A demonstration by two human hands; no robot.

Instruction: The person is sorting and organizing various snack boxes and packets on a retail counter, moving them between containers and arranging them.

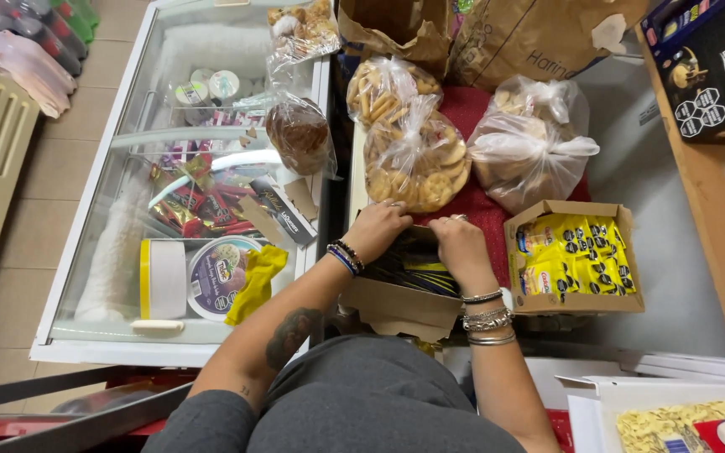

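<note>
My left hand (376, 228) and my right hand (460, 243) both reach into an open cardboard box (400, 306) of dark packets with yellow edges (417, 270). Both hands rest on the packets at the box's far side, fingers curled down among them. I cannot see whether either hand grips a packet. Beaded bracelets circle my left wrist and metal bangles my right. The box stands on a red cloth (480, 210) in front of me.
A second cardboard box of yellow packets (576, 256) sits to the right. Clear bags of biscuits (417, 155) (530, 143) lie beyond. On the left a glass-topped chest freezer (203, 176) holds ice cream tubs. Brown paper sacks (530, 33) stand behind, a wooden shelf (715, 193) at right.
</note>
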